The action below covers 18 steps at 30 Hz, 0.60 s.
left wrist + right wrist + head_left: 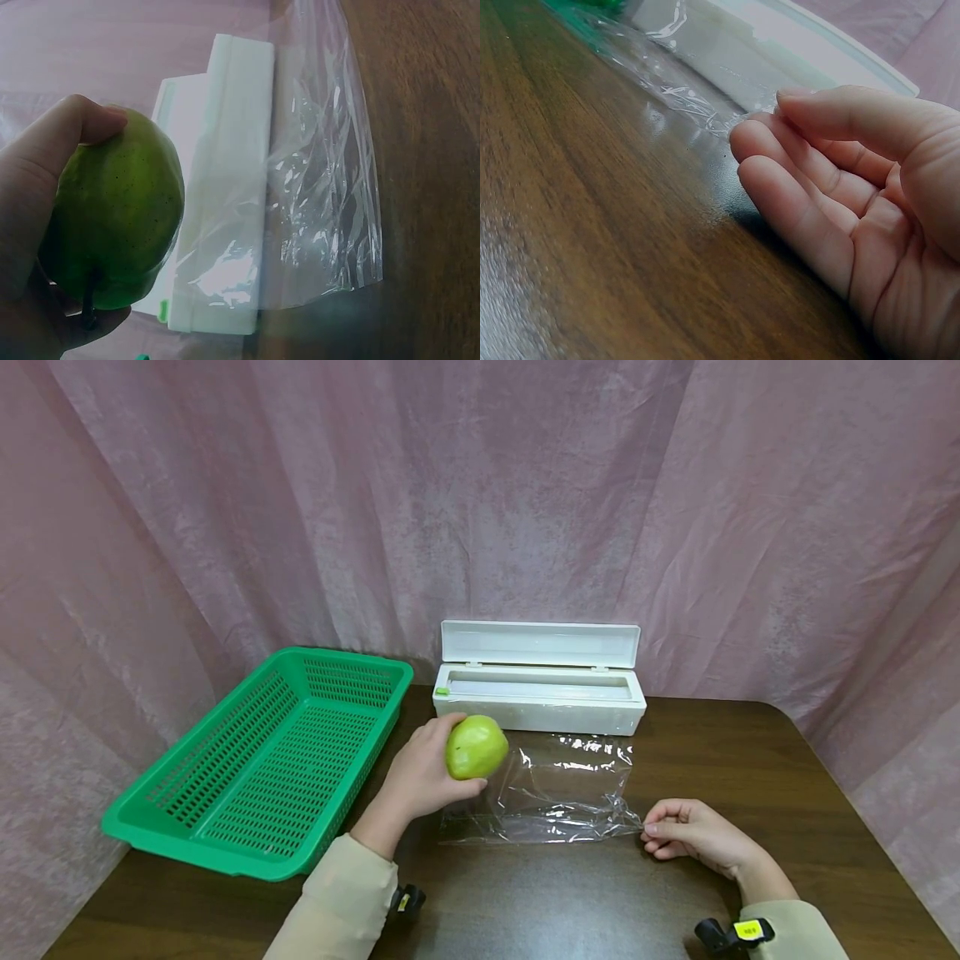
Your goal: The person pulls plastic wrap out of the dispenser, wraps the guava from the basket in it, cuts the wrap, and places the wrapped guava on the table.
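Note:
My left hand grips a green pear between thumb and fingers, holding it over the left part of the plastic wrap. A short dark stem shows on the pear in the left wrist view. The clear plastic wrap stretches across the table from the front of a white wrap dispenser, wrinkled and shiny. At its near right corner, my right hand pinches the gathered film between thumb and index finger. In the right wrist view, the other fingers are loosely bent beside the tabletop.
The dispenser's lid stands raised at the back, with a small green slider at the left end. A green slotted basket sits on the left of the brown wooden table. Pink curtains hang behind and around it.

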Motion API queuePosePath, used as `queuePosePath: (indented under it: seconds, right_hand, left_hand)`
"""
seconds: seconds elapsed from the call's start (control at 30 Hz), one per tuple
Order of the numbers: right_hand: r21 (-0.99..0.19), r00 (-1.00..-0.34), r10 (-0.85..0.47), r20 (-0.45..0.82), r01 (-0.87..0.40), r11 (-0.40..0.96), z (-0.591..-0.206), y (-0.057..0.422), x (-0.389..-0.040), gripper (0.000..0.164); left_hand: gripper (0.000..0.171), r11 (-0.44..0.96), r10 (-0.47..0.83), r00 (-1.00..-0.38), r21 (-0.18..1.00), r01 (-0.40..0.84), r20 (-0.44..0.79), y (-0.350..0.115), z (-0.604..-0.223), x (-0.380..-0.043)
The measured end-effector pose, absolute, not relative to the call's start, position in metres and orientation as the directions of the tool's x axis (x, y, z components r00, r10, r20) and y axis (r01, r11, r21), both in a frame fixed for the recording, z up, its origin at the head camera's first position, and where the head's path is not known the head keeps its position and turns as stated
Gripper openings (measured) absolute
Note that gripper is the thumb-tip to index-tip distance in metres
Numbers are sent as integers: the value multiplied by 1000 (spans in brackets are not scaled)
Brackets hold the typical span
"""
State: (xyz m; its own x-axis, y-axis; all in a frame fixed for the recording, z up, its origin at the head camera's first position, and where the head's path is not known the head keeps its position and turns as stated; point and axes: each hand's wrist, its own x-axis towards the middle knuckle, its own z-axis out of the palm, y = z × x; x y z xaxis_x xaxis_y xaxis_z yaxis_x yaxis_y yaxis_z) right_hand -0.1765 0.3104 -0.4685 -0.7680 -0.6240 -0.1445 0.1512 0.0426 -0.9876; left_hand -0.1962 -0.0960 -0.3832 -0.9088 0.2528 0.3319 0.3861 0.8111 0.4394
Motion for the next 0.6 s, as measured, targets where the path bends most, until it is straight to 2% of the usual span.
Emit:
queuePosePath:
  seconds: [0.6]
  right_hand:
    - [-987, -777, -611, -153, 155, 51, -468, 310, -176, 10]
  left_hand:
    - [85, 810, 343, -873, 361, 462, 346, -87, -390, -210]
